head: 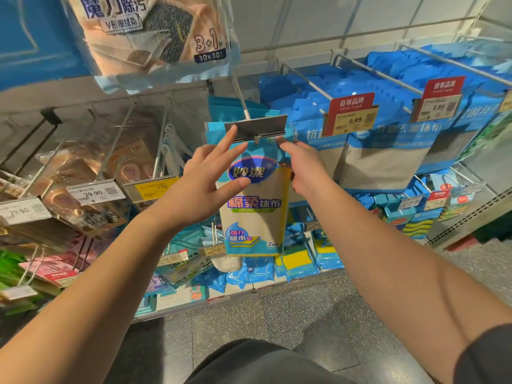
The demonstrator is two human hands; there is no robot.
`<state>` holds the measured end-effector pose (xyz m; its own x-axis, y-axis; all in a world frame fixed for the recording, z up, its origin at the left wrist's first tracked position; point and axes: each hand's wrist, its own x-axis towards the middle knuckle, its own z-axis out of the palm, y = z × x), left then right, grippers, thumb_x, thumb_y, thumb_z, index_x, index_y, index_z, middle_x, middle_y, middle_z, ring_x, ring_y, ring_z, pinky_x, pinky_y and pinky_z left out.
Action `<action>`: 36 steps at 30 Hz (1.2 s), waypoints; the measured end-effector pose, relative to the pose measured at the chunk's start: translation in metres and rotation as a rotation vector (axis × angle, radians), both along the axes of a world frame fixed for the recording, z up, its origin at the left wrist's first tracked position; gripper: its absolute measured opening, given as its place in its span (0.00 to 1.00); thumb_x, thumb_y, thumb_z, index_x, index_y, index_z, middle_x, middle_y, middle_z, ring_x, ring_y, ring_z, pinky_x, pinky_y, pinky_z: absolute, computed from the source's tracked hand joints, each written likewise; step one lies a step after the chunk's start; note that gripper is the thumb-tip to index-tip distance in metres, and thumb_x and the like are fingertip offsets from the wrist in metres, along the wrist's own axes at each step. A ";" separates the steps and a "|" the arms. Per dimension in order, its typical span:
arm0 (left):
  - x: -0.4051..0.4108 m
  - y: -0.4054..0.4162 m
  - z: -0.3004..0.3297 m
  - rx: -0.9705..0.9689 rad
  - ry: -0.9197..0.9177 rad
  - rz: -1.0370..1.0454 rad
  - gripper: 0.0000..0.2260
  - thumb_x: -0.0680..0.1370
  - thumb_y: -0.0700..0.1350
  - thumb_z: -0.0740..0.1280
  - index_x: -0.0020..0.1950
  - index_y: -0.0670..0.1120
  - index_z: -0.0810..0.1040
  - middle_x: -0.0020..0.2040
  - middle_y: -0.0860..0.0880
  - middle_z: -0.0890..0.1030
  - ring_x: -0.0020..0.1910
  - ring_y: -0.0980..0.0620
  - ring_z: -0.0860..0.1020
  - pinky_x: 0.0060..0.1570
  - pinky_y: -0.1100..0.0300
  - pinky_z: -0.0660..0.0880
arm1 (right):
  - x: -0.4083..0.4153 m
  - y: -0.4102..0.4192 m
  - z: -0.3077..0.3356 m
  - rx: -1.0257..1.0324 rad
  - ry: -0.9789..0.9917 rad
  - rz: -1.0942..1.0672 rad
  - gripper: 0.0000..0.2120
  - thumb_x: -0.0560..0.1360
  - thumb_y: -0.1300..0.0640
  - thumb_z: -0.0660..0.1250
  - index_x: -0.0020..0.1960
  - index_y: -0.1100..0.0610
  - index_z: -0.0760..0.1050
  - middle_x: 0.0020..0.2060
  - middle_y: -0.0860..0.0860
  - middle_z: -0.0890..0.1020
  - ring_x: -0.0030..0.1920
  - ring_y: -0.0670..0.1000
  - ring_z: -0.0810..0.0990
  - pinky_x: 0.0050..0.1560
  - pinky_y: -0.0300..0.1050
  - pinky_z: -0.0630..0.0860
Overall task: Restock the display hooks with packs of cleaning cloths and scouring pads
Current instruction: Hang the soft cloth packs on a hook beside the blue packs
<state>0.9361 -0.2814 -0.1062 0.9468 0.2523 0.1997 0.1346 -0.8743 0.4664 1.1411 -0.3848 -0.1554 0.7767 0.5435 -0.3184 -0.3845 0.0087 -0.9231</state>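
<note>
Left hand: nearest the camera, fingers spread and straight, thumb tip resting on the front of the cloth pack, fingertips up by the label holder.
Right hand: at the pack's right edge, fingers reaching to its top corner; whether they pinch the film I cannot tell.
Cloth pack: hangs upright at the tip of the display hook, under the blank metal label holder.
Handling: likely light, soft and floppy, with slippery film; best held by the stiffer header strip near the hang hole.
Edges: the holder's lower lip and hook tip sit just above the header.
Room: blue packs crowd the right; an overhead pack hangs above left; open floor below.
</note>
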 end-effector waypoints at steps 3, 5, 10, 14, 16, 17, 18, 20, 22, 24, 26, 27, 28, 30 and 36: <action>0.000 -0.001 0.003 -0.010 -0.002 -0.002 0.33 0.78 0.65 0.56 0.81 0.54 0.59 0.78 0.67 0.44 0.76 0.54 0.54 0.73 0.46 0.61 | 0.000 -0.005 -0.005 0.011 0.017 -0.015 0.09 0.77 0.50 0.71 0.55 0.52 0.81 0.46 0.49 0.87 0.44 0.49 0.85 0.32 0.39 0.78; 0.001 0.000 0.002 -0.009 -0.016 -0.010 0.33 0.78 0.65 0.56 0.81 0.54 0.59 0.79 0.66 0.45 0.76 0.54 0.55 0.70 0.52 0.60 | -0.001 -0.007 -0.007 0.005 0.016 -0.023 0.12 0.77 0.49 0.71 0.58 0.52 0.80 0.48 0.50 0.87 0.45 0.49 0.85 0.32 0.40 0.79; 0.000 0.007 -0.016 0.005 -0.071 -0.028 0.31 0.79 0.65 0.56 0.80 0.53 0.63 0.80 0.66 0.48 0.73 0.53 0.60 0.68 0.55 0.62 | -0.001 0.003 -0.014 -0.066 -0.116 -0.055 0.13 0.77 0.46 0.70 0.56 0.53 0.80 0.48 0.50 0.86 0.51 0.51 0.85 0.52 0.55 0.83; -0.006 0.002 -0.052 0.082 -0.094 0.032 0.26 0.80 0.60 0.59 0.75 0.49 0.71 0.79 0.51 0.64 0.69 0.46 0.68 0.67 0.47 0.67 | -0.008 -0.006 -0.024 -0.137 -0.399 -0.112 0.12 0.79 0.46 0.67 0.56 0.53 0.75 0.49 0.47 0.82 0.49 0.44 0.81 0.48 0.43 0.76; -0.009 0.000 -0.081 0.011 -0.072 0.139 0.22 0.81 0.56 0.63 0.71 0.47 0.74 0.75 0.49 0.70 0.69 0.46 0.72 0.68 0.47 0.70 | -0.019 -0.022 -0.042 -0.165 -0.440 -0.145 0.16 0.79 0.46 0.66 0.62 0.54 0.71 0.55 0.47 0.79 0.53 0.44 0.78 0.49 0.38 0.72; -0.010 -0.001 -0.096 -0.060 -0.035 0.223 0.21 0.81 0.54 0.66 0.71 0.46 0.73 0.72 0.48 0.72 0.68 0.47 0.73 0.68 0.46 0.72 | -0.026 -0.032 -0.058 -0.192 -0.430 -0.142 0.20 0.79 0.46 0.67 0.66 0.55 0.69 0.58 0.48 0.78 0.56 0.45 0.77 0.53 0.37 0.72; -0.010 -0.002 -0.108 -0.148 0.011 0.321 0.23 0.80 0.52 0.68 0.72 0.45 0.71 0.70 0.47 0.72 0.67 0.47 0.73 0.67 0.46 0.73 | -0.034 -0.039 -0.075 -0.221 -0.402 -0.122 0.24 0.78 0.45 0.68 0.69 0.56 0.67 0.61 0.49 0.76 0.59 0.47 0.76 0.57 0.38 0.71; -0.006 0.000 -0.129 -0.333 0.125 0.496 0.31 0.78 0.53 0.72 0.75 0.43 0.65 0.70 0.43 0.70 0.67 0.44 0.73 0.67 0.45 0.72 | -0.047 -0.048 -0.113 -0.314 -0.320 -0.064 0.28 0.77 0.45 0.69 0.71 0.57 0.65 0.64 0.51 0.74 0.62 0.50 0.75 0.59 0.41 0.69; 0.001 0.001 -0.144 -0.460 0.225 0.570 0.34 0.77 0.56 0.72 0.76 0.42 0.63 0.73 0.42 0.68 0.67 0.43 0.73 0.64 0.46 0.73 | -0.056 -0.048 -0.138 -0.429 -0.254 0.015 0.27 0.76 0.41 0.68 0.68 0.55 0.67 0.63 0.53 0.76 0.60 0.52 0.77 0.53 0.43 0.71; 0.010 0.001 -0.154 -0.515 0.274 0.563 0.24 0.79 0.57 0.69 0.70 0.45 0.69 0.69 0.45 0.74 0.60 0.47 0.77 0.55 0.51 0.75 | -0.055 -0.040 -0.148 -0.520 -0.242 0.070 0.27 0.77 0.37 0.64 0.66 0.56 0.68 0.58 0.53 0.78 0.53 0.52 0.79 0.41 0.43 0.72; 0.019 0.005 -0.159 -0.548 0.254 0.579 0.14 0.82 0.56 0.65 0.60 0.48 0.71 0.59 0.48 0.78 0.52 0.49 0.77 0.47 0.54 0.74 | -0.050 -0.027 -0.146 -0.565 -0.284 0.064 0.24 0.78 0.37 0.62 0.61 0.56 0.71 0.53 0.54 0.80 0.46 0.51 0.79 0.35 0.42 0.69; 0.024 0.010 -0.162 -0.558 0.234 0.597 0.12 0.83 0.55 0.63 0.58 0.48 0.72 0.56 0.48 0.79 0.50 0.47 0.78 0.46 0.52 0.74 | -0.047 -0.019 -0.145 -0.586 -0.293 0.057 0.22 0.78 0.37 0.62 0.58 0.56 0.71 0.52 0.55 0.80 0.44 0.51 0.79 0.34 0.42 0.69; 0.029 0.017 -0.164 -0.556 0.218 0.614 0.12 0.84 0.55 0.61 0.58 0.46 0.73 0.52 0.46 0.79 0.50 0.44 0.80 0.45 0.50 0.75 | -0.044 -0.009 -0.143 -0.590 -0.294 0.053 0.22 0.78 0.38 0.62 0.57 0.56 0.72 0.52 0.55 0.80 0.45 0.52 0.79 0.37 0.44 0.71; 0.039 0.032 -0.169 -0.532 0.205 0.660 0.14 0.85 0.53 0.58 0.58 0.43 0.74 0.47 0.42 0.80 0.48 0.38 0.80 0.41 0.50 0.73 | -0.037 0.010 -0.146 -0.607 -0.276 0.043 0.26 0.78 0.37 0.61 0.63 0.58 0.71 0.57 0.56 0.79 0.52 0.58 0.79 0.47 0.50 0.75; 0.074 0.068 -0.181 -0.515 0.208 0.724 0.16 0.85 0.54 0.56 0.57 0.42 0.72 0.55 0.40 0.77 0.56 0.40 0.77 0.52 0.48 0.71 | -0.021 0.060 -0.142 -0.657 -0.256 -0.002 0.25 0.82 0.43 0.57 0.70 0.60 0.67 0.65 0.60 0.76 0.63 0.63 0.75 0.58 0.52 0.72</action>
